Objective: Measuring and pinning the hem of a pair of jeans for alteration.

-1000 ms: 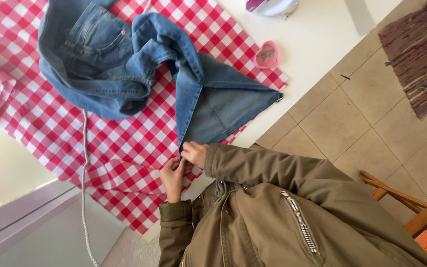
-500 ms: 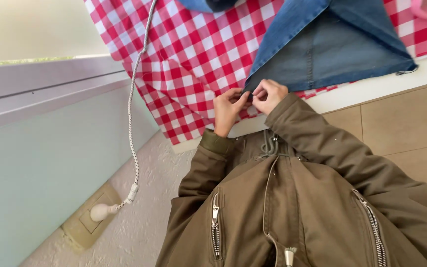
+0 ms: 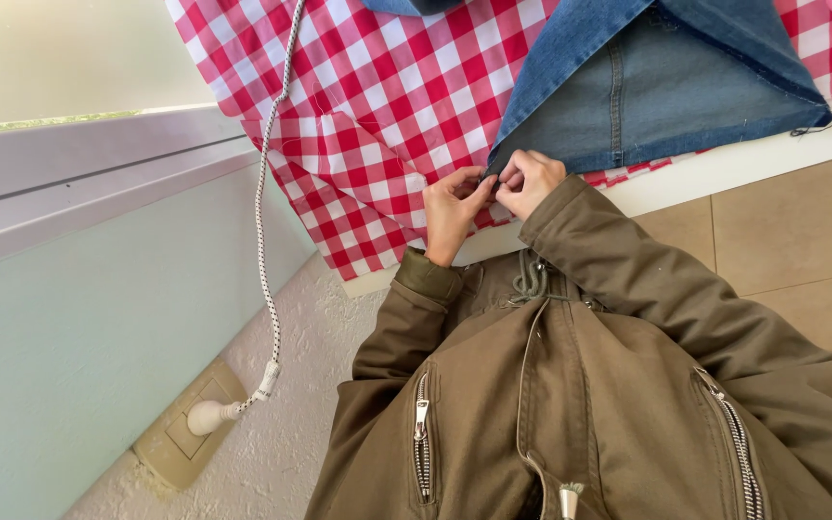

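Observation:
A pair of blue jeans (image 3: 657, 87) lies on a red-and-white checked cloth (image 3: 387, 106) spread over a white table. One leg's hem points toward me. My left hand (image 3: 455, 207) and my right hand (image 3: 530, 181) meet at the corner of that hem, both pinching the denim edge between fingers and thumb. Olive-green jacket sleeves cover both of my arms.
A white braided cord (image 3: 267, 221) hangs from the table to a plug (image 3: 212, 416) in a wall socket at lower left. A pale window ledge (image 3: 98, 173) runs along the left. Beige floor tiles (image 3: 782, 231) lie to the right. The white table edge (image 3: 724, 169) shows under the cloth.
The view has swung down and left from the whole table to my hands and jacket. Both hands have stayed pinched on the jeans hem corner.

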